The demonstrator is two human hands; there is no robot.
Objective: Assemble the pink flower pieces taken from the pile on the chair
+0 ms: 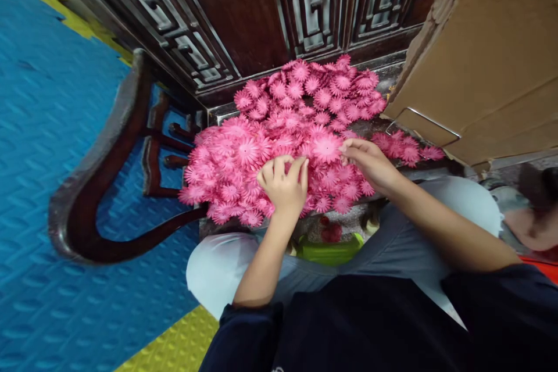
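Note:
A large pile of pink artificial flower heads (pixel 244 154) with thin, fringed petals lies in front of me. My right hand (pixel 370 163) pinches the edge of one pink flower (pixel 326 147) between thumb and fingers, holding its flat face up above the pile. Left of that flower, my left hand (pixel 285 183) hovers low over the heap with fingers curled and thumb and forefinger tips close together. Anything between those fingertips is too small or hidden to make out.
Dark carved wooden panels (pixel 248 6) stand behind the pile, and a curved wooden armrest (pixel 82 209) is at left. A cardboard sheet (pixel 492 58) leans at right beside a thin metal wire loop (pixel 436 128). A green container (pixel 329 250) sits between my knees. Blue matting (pixel 39 145) covers the left floor.

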